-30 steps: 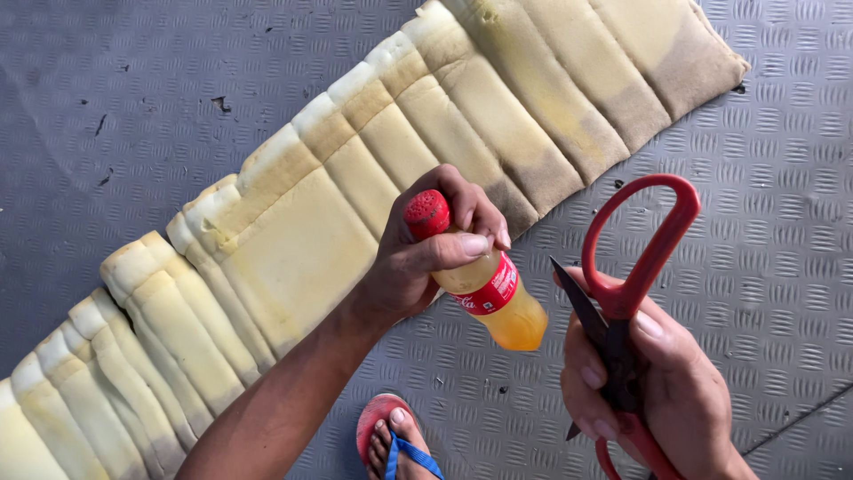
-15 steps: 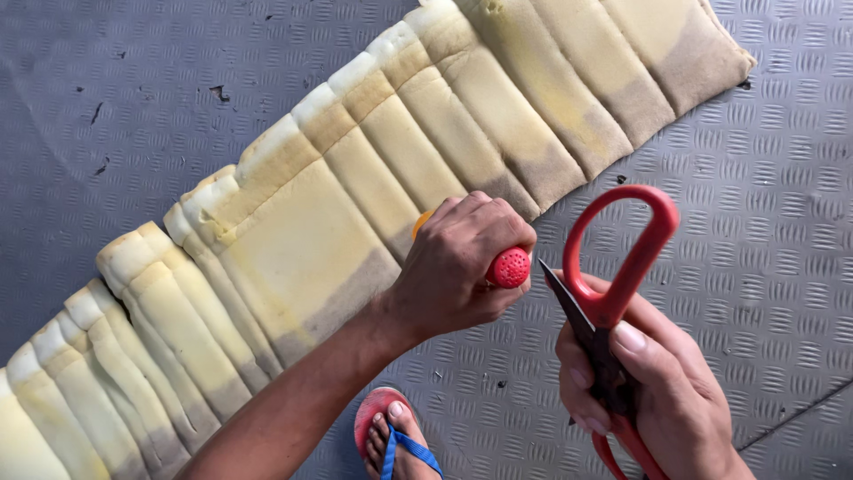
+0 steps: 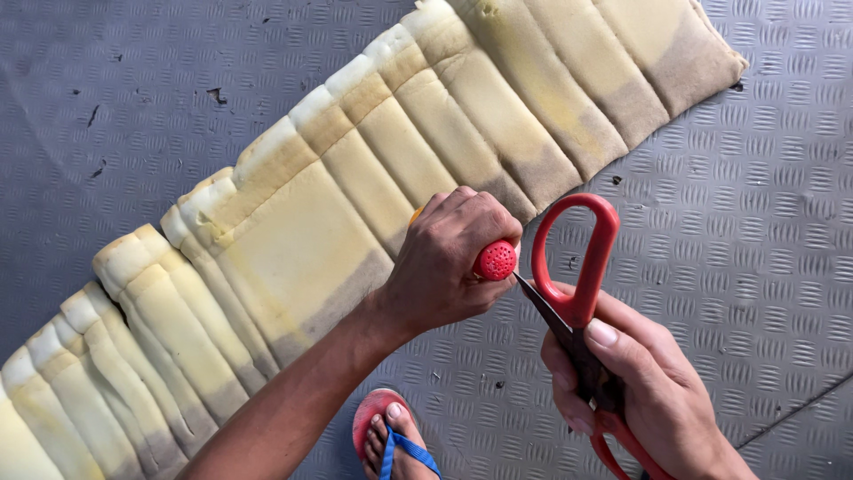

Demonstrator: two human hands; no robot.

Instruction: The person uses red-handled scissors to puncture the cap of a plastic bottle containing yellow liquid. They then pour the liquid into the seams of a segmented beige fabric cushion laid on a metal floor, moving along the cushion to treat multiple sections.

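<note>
My left hand (image 3: 453, 258) is closed around a small plastic bottle with yellow liquid, tipped sideways so only its red perforated cap (image 3: 495, 260) and a sliver of the body show. My right hand (image 3: 640, 382) grips red-handled scissors (image 3: 577, 267) by the blades, handles pointing up. The blade tip sits right beside the red cap. Both hands hover over the lower edge of a long row of yellowed foam strips (image 3: 355, 204) lying on the floor.
The floor is grey metal tread plate (image 3: 755, 222). The foam row runs diagonally from lower left to upper right. My foot in a red and blue flip-flop (image 3: 391, 440) stands just below my left forearm.
My left hand has turned the bottle over from cap-up to lying sideways, hiding its body, and brought the red cap next to the scissors. The scissors have shifted slightly left.
</note>
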